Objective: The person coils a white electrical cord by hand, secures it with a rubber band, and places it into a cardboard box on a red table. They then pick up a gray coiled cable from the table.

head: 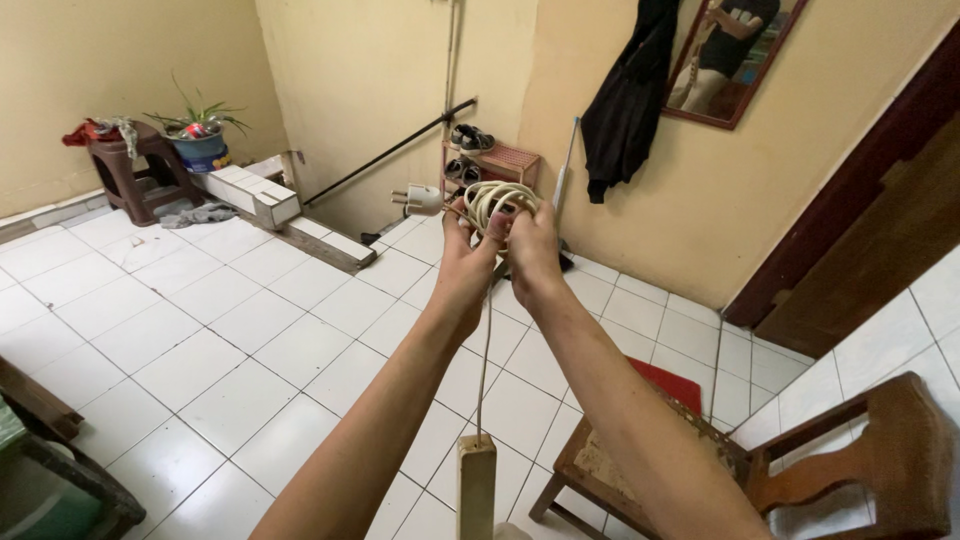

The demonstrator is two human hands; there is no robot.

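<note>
Cream coiled cord (497, 200) between left hand (468, 262) and right hand (530, 248)

Head view. Both arms extend forward over a white tiled floor (250, 340). The left hand (468, 262) and right hand (530, 250) meet at centre, fingers (497, 226) closed on a coiled white cable (495, 198). Its plug (420, 200) projects toward 9 o'clock; one strand drops toward 6 o'clock to a pale power strip (476, 485). A wooden chair (800, 470) stands at 4 o'clock, a potted plant (198, 135) at 10 o'clock.
</note>
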